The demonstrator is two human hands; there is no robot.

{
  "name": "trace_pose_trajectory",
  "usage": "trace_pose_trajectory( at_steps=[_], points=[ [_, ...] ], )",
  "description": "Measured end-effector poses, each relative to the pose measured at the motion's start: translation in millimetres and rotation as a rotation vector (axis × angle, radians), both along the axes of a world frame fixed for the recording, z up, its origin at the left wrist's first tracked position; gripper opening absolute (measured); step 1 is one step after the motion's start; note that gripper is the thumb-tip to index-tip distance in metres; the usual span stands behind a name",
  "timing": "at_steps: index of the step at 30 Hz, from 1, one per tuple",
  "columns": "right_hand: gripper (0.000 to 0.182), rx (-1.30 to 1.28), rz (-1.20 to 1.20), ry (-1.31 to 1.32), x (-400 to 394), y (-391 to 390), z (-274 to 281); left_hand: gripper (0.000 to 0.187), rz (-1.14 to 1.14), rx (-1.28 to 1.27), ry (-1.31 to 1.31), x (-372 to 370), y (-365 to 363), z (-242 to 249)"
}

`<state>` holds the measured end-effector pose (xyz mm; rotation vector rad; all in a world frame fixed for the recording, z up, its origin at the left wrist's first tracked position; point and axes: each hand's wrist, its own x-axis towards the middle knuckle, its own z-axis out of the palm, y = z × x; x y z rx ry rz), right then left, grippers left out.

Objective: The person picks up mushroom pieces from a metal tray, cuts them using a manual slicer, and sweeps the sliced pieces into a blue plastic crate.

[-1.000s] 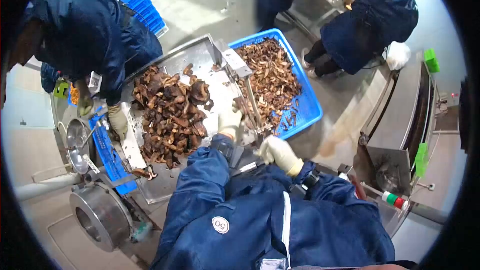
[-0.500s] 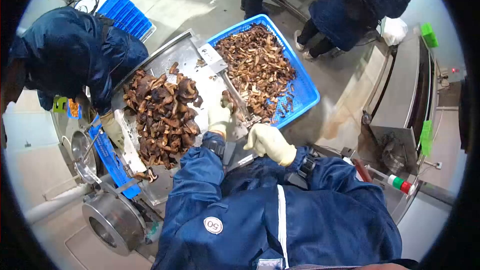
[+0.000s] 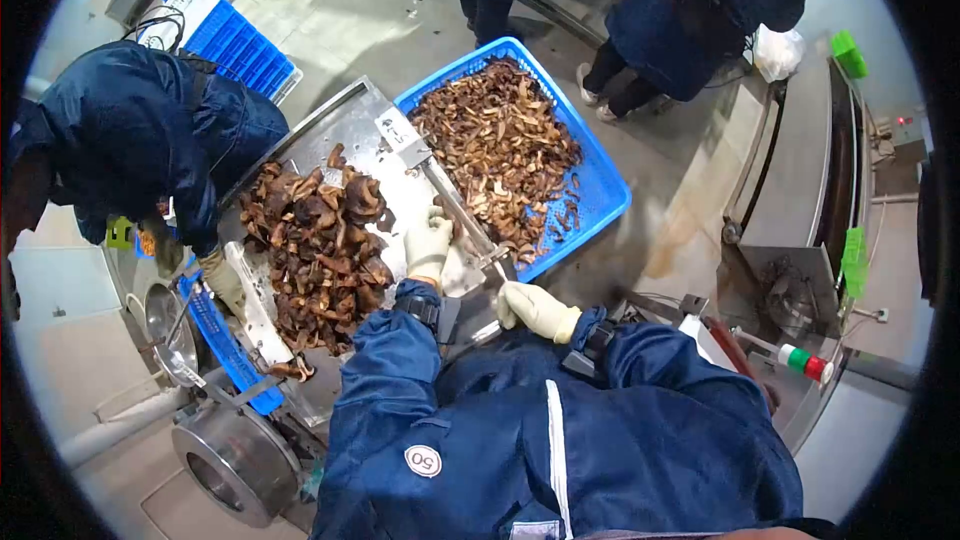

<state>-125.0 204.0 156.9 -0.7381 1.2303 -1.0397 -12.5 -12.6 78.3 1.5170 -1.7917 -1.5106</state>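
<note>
My left hand (image 3: pixel 428 245), in a pale glove, is over the metal tray (image 3: pixel 345 120), beside its right rim. Its fingers are curled, and what they may hold is hidden; a small brown bit shows at their right side. My right hand (image 3: pixel 540 312), gloved too, is closed near the tray's front corner. From it a thin, pale blade, apparently a knife (image 3: pixel 502 272), points up; its handle is hidden. Left of my left hand lies a heap of dark brown mushrooms (image 3: pixel 315 250). Beyond the rim, sliced mushrooms (image 3: pixel 495 145) fill much of a blue basket (image 3: pixel 612 190).
A co-worker (image 3: pixel 130 130) leans in at the left, a gloved hand (image 3: pixel 222 280) by the tray. Two other people stand at the far side. Stacked blue crates (image 3: pixel 235 45) are at upper left, a steel drum (image 3: pixel 235 465) at lower left. A signal light (image 3: pixel 805 365) is at right.
The brown piece beside my left hand no longer shows, apart from a small bit. My right hand has shifted slightly down, and the thin blade shows above it. The whole view has shifted a little.
</note>
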Motion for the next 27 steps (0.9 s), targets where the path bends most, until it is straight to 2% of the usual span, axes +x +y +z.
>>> trace_pose_trajectory(
  at_steps=[2,6,7,8,10,11,12,13,16,18,19,20,22,23,25,26,27],
  points=[
    [0.042,0.066,0.008,0.076,-1,1,-5,0.025,-0.015,0.055,-0.016,3,-2,-9],
    [0.041,0.072,-0.065,-0.014,-6,-30,70,0.030,0.068,0.089,0.153,0,3,-16],
    [0.041,0.030,-0.105,-0.051,-6,-41,83,0.031,0.034,-0.155,-0.037,0,7,-2],
    [0.042,-0.016,-0.145,-0.089,-3,-46,89,0.031,0.027,-0.106,0.007,4,9,-8],
    [0.047,-0.142,-0.092,-0.021,0,-30,61,0.030,0.021,-0.029,0.112,3,4,-23],
    [0.048,-0.064,-0.082,0.003,3,-18,36,0.027,0.004,-0.096,-0.083,-2,5,17],
    [0.048,0.017,-0.075,0.027,5,-4,8,0.026,0.013,-0.056,-0.033,-2,4,15],
    [0.039,-0.027,-0.027,0.053,3,9,-30,0.025,0.020,-0.014,0.015,0,4,11],
    [0.038,0.085,-0.006,0.096,0,-9,23,0.025,0.014,0.009,0.044,2,1,2],
    [0.037,0.059,-0.152,-0.007,4,-31,73,0.025,0.047,0.040,0.075,-2,2,-12],
    [0.037,-0.005,-0.172,-0.051,2,-39,79,0.026,0.075,0.005,0.044,-6,8,12],
    [0.037,-0.073,-0.192,-0.098,2,-43,81,0.026,0.054,0.011,0.023,-4,9,5],
    [0.039,-0.118,-0.140,-0.037,5,-31,58,0.027,0.018,0.002,-0.011,-2,2,-10],
    [0.040,-0.031,-0.085,0.020,4,-19,37,0.024,0.006,-0.090,-0.133,-6,2,6],
    [0.042,0.136,0.014,0.086,1,1,-8,0.023,0.016,-0.076,0.039,-2,2,-15],
    [0.041,0.094,0.046,0.106,-2,3,-11,0.023,0.020,-0.067,0.122,0,2,-23],
    [0.041,0.050,0.080,0.128,-5,3,-11,0.022,0.057,0.071,0.084,-3,2,-1]
  ],
)
